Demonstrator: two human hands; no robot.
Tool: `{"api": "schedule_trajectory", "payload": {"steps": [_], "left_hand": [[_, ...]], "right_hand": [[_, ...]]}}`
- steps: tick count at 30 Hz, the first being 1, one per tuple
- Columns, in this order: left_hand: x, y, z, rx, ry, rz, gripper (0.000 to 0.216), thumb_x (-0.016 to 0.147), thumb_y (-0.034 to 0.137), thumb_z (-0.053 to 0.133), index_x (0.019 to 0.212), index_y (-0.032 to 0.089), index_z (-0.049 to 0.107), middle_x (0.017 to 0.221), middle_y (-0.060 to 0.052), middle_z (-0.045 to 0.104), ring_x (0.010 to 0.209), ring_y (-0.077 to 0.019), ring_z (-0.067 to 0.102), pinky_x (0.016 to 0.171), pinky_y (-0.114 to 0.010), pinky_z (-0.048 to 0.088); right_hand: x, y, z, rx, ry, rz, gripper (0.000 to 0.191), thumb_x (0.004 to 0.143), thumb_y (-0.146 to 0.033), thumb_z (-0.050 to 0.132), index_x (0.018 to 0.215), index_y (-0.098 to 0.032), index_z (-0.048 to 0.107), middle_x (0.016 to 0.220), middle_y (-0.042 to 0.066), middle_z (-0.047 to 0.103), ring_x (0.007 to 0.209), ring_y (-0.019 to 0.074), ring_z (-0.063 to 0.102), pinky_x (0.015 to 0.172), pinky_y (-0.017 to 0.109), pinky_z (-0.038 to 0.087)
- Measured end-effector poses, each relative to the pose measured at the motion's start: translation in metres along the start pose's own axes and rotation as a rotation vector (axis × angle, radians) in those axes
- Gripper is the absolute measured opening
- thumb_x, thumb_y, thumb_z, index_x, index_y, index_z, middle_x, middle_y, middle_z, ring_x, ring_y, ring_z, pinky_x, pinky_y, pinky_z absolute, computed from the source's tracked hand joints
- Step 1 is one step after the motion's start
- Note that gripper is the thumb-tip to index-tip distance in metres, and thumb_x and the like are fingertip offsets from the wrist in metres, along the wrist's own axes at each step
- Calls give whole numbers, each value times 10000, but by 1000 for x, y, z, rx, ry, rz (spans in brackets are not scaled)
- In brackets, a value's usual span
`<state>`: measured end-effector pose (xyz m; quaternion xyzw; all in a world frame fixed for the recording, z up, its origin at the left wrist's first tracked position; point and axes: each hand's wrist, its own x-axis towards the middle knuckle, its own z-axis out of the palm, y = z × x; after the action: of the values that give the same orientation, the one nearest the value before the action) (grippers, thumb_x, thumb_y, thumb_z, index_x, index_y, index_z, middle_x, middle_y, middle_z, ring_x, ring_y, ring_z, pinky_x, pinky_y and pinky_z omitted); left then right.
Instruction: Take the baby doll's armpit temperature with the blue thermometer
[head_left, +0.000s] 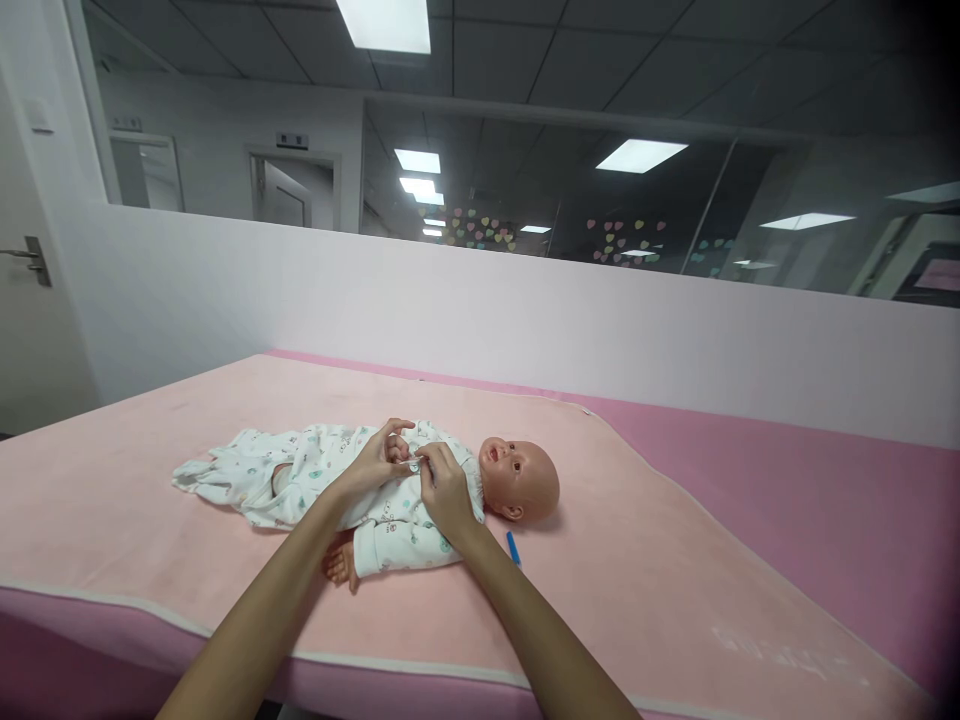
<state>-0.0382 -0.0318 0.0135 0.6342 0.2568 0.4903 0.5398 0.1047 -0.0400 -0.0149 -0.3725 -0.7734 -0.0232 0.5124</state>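
Note:
A baby doll (520,478) lies on its back on a pink blanket (637,560), head to the right. It wears a white patterned sleepsuit (315,470). My left hand (377,457) and my right hand (442,490) meet over the doll's chest. Both pinch the front edge of the sleepsuit near the collar, fingers closed on the fabric. The doll's bare hand (341,566) sticks out of a sleeve toward me.
A blue pen (513,548) lies on the blanket just by my right wrist. The blanket covers a pink mattress (825,520) against a low white wall (525,320) with glass above. A door (22,260) stands at the far left.

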Motion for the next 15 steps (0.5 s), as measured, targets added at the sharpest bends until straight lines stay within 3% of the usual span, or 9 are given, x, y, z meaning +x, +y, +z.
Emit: {"api": "schedule_trajectory", "payload": {"steps": [7,15], "left_hand": [[1,-4,-2,0,-24,10,565,596,92,631,1116,244,469,729,36,429,612,-64,428,545,-188,364],[4,-3,-5,17,-53,-21,541,598,69,585,1110,226,506,754,12,482,641,-92,490,573,-215,386]], "right_hand": [[0,-5,-3,-65,-50,-24,170,764,-102,405,861,-192,512,835,36,550,797,168,498,721,288,392],[0,-5,-4,-71,-64,-72,299,665,-67,435,928,-191,502,901,44,572,839,184,504,772,319,381]]}}
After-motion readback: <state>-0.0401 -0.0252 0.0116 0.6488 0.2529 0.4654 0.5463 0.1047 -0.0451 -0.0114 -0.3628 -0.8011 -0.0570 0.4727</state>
